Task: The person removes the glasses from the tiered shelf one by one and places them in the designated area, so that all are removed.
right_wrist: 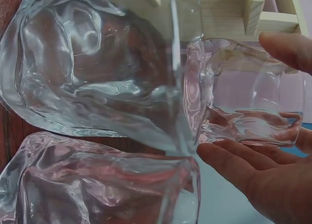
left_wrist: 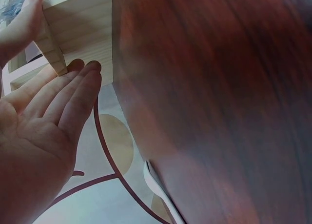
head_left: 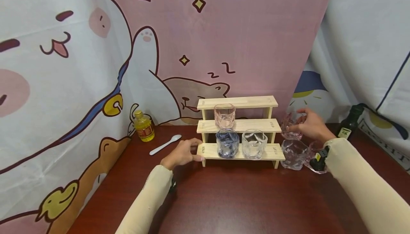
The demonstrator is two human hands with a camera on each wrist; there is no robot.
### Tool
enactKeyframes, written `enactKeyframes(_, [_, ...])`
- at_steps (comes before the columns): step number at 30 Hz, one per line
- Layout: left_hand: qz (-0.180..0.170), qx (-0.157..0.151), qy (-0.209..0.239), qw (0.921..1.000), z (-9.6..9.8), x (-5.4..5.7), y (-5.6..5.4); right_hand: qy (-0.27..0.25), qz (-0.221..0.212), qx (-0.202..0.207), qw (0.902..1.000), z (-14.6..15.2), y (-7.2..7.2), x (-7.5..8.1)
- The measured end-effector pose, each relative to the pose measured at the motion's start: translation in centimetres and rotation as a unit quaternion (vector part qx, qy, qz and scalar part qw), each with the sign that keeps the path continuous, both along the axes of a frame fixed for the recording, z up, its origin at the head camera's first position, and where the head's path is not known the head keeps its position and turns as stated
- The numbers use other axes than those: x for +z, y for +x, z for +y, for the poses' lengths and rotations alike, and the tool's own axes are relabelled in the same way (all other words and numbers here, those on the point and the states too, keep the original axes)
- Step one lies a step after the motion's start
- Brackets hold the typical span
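Note:
A three-step wooden display stand (head_left: 238, 125) stands on the table. My left hand (head_left: 181, 153) holds the left end of its lowest step, thumb at the front and fingers towards the back; the left wrist view shows the hand (left_wrist: 46, 112) around the end panel (left_wrist: 51, 46). A blue glass (head_left: 227, 143) and a clear glass (head_left: 254, 144) sit on the bottom step, a pink glass (head_left: 224, 116) on the middle one. Right of the stand, my right hand (head_left: 312, 124) grips another pink-tinted glass (head_left: 290, 125), thumb and fingers on opposite sides (right_wrist: 243, 97).
Close to my right forearm stand a clear glass (head_left: 294, 154) and a pink glass (head_left: 315, 162), partly covered by the wrist camera. A dark green bottle (head_left: 349, 121) is at the far right. At the left are a yellow bottle (head_left: 143, 127) and a white spoon (head_left: 164, 145).

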State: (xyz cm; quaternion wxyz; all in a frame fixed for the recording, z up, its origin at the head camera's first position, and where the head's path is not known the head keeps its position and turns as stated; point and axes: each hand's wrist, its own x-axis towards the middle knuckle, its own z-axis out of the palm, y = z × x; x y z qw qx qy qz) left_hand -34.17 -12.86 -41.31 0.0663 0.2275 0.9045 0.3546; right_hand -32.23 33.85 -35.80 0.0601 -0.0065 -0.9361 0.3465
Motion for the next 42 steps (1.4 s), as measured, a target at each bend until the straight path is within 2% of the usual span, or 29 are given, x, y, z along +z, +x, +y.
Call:
enactKeyframes(13, [-0.008,0.001,0.003,1.0,0.1,0.1,0.1,-0.006,-0.039,-0.018,0.999,0.0,-0.6,-1.5])
enactKeyframes(21, [0.0,-0.003,-0.001,1.0,0.2,0.0,0.0,0.001,-0.041,-0.03,0.9987,-0.1,-1.0,-2.2])
enactKeyframes(42, [-0.001,-0.005,0.001,1.0,0.0,0.1,0.0,0.007,-0.088,-0.032,0.9956,-0.7,-2.0,-2.9])
